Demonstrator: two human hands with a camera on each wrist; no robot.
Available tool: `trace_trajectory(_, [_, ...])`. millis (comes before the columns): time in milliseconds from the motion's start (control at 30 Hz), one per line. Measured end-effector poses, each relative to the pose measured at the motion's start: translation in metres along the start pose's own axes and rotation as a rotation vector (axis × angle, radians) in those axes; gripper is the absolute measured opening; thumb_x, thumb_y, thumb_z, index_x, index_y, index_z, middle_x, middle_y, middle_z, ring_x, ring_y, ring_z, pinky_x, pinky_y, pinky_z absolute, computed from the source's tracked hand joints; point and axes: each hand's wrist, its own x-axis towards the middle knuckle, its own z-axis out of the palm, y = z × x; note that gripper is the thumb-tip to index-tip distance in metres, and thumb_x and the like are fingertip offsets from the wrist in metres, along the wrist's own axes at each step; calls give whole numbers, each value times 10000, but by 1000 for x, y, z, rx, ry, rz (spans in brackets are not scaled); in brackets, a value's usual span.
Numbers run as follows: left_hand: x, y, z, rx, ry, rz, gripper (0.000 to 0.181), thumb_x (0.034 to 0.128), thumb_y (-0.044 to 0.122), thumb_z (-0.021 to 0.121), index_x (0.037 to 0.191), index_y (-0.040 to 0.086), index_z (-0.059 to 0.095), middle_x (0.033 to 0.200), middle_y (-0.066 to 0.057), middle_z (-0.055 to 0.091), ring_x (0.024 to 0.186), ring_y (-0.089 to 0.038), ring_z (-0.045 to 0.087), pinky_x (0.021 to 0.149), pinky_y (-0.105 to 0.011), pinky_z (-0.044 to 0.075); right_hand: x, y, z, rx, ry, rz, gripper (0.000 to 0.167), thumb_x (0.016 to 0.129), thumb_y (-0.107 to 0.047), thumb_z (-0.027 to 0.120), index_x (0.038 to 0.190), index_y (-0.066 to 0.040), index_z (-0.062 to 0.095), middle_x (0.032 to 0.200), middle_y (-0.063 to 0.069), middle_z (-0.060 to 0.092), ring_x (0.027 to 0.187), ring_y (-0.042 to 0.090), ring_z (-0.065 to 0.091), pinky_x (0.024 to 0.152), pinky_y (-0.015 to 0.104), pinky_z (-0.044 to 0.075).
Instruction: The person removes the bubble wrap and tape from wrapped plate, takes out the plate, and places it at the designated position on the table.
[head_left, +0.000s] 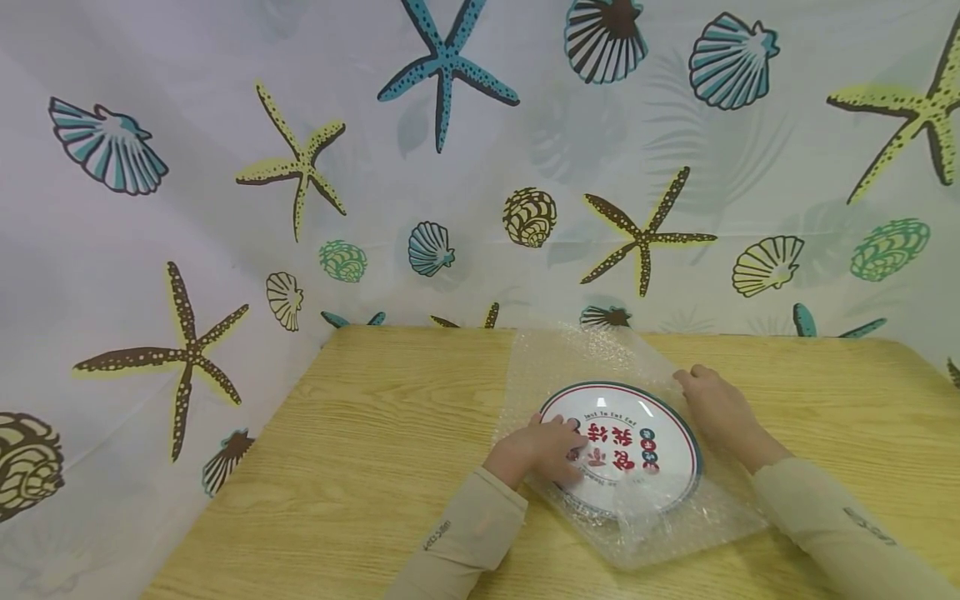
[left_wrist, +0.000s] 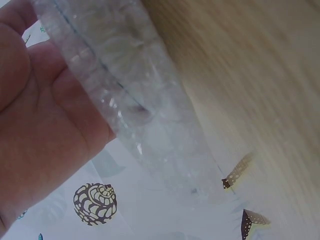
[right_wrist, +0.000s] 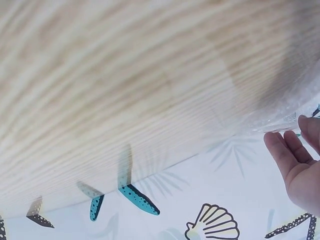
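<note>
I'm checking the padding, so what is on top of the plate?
The left hand rests on the left side of the plate, and bubble wrap seems to overlap its near edge. The plate's surface beneath the hand is hidden.

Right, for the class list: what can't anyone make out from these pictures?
Head view: some print on the plate, under the left hand.
Head view: lettering on the right sleeve, too small to read.
Left wrist view: some fingertips, behind the bubble wrap.
Right wrist view: part of the right hand, cut off by the right edge.
</note>
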Motion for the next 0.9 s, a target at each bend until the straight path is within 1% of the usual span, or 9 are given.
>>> trace_trajectory(267, [-1,0,0,9,-4,4,521,846,356,572,1337,254,429,1424,43,292,1323,-148,168,1064,-366,104,0,2,3,6,22,-2,208,779,99,585,986,108,556,734,169,487,612,251,477,532,391,472])
trace_trajectory(533, [0,-1,-1,6,-3,12,525,846,347,571,1341,252,424,1427,38,288,1324,-147,163,1064,-367,103,-1,5,6,7,65,-31,187,775,111,577,961,105,552,724,173,490,601,258,486,516,399,474])
trace_trajectory(733, [-1,-2,-1,27,-3,31,525,850,342,560,1345,242,418,1426,30,289,1323,-154,170,1061,-376,117,-1,5,6,10,49,-35,185,773,110,579,956,108,555,715,167,496,594,253,491,518,396,474])
trace_trajectory(900, [-2,-2,-2,15,-4,31,526,849,345,563,1344,244,418,1426,34,288,1323,-151,171,1062,-375,115,0,5,5,2,23,-32,187,774,106,585,958,110,551,739,180,515,630,277,522,561,414,488])
